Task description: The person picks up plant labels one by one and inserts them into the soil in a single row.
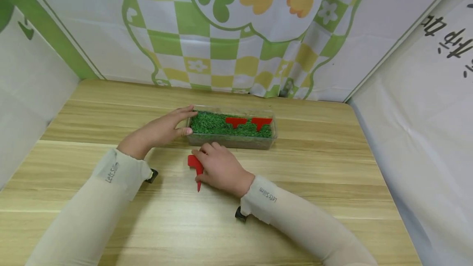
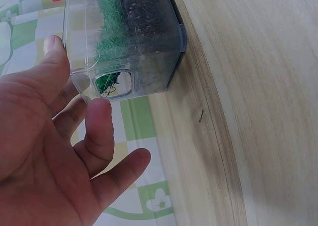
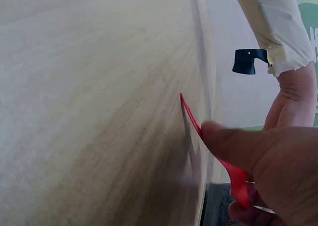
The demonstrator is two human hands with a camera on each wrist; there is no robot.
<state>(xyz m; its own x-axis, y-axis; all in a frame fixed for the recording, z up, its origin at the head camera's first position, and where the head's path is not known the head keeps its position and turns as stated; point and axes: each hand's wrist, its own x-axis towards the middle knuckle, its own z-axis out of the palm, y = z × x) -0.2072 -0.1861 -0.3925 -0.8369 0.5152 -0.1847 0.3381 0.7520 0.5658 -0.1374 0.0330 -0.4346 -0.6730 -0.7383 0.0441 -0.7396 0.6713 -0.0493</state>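
Here, right hand point(image 1: 221, 169) fingers pinching a red stake point(image 1: 195, 167), left hand point(image 1: 164, 128) flat-fingered against the grass-filled clear box point(image 1: 232, 141) just beyond.

Three red markers point(image 1: 194, 166), one planter box point(image 1: 233, 141)

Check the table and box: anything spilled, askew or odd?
One green strand lies loose on the table beside the box. One red tag is out of the box, under the right hand. Nothing else stands out.
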